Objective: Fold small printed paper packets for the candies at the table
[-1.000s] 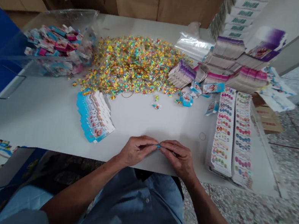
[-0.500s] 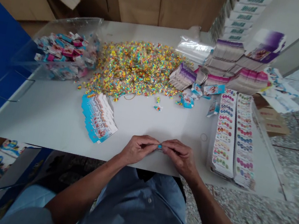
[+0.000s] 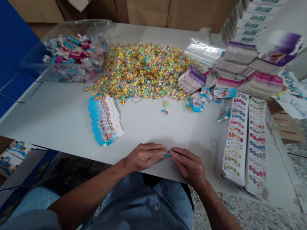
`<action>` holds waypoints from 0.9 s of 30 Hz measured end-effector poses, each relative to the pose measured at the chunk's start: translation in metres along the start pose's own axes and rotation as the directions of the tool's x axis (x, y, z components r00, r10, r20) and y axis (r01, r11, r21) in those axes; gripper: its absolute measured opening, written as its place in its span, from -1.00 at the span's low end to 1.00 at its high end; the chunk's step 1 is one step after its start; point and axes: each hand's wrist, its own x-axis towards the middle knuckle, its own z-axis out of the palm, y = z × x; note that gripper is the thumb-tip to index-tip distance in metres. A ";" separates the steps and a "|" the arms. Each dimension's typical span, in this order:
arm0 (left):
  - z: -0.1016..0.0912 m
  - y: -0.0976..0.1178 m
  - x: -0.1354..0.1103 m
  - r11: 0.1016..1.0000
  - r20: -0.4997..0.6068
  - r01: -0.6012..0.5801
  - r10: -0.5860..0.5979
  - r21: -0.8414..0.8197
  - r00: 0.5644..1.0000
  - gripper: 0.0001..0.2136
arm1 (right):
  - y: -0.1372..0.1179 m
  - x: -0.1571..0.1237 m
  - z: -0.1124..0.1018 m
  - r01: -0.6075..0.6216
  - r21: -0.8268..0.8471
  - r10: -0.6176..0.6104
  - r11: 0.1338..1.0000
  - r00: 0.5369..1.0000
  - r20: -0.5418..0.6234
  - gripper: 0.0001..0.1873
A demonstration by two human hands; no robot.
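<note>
Close to the table's front edge, my left hand (image 3: 146,156) and my right hand (image 3: 189,165) meet, fingers closed on a small blue card piece (image 3: 167,153). Most of it is covered by the fingers, so its full shape is hidden. To the left lies a fanned stack of blue-and-white printed cards (image 3: 106,120). Beyond my hands, two small wrapped colourful pieces (image 3: 166,111) rest on the white table. Several small blue cartons (image 3: 196,105) stand or lie farther back on the right.
A wide heap of colourful wrapped pieces (image 3: 149,68) covers the table's middle back. At left is a clear plastic bag (image 3: 97,28) of small boxes. Sticker-sheet stacks (image 3: 234,145) lie at right, banded purple and pink card stacks (image 3: 241,53) behind. A rubber band (image 3: 213,142) lies near the sheets.
The blue piece is more covered between my fingers, and my right hand's fingers lie straighter and flatter against it. The whole view has shifted slightly.
</note>
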 end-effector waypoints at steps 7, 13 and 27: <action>0.001 0.010 0.007 1.000 -0.019 -0.014 0.014 -0.001 1.000 -0.81 | -0.008 0.010 0.000 -0.059 0.033 0.059 0.998 0.998 -0.004 -0.80; 0.003 0.013 0.007 0.995 -0.041 0.023 -0.027 -0.101 0.999 -0.75 | -0.009 0.010 0.002 -0.121 0.050 0.121 0.991 0.993 -0.011 -0.82; 0.007 0.009 0.002 0.978 -0.045 0.023 -0.034 -0.208 0.998 -0.78 | -0.012 0.016 -0.004 -0.010 -0.009 0.010 1.000 0.998 0.056 -0.76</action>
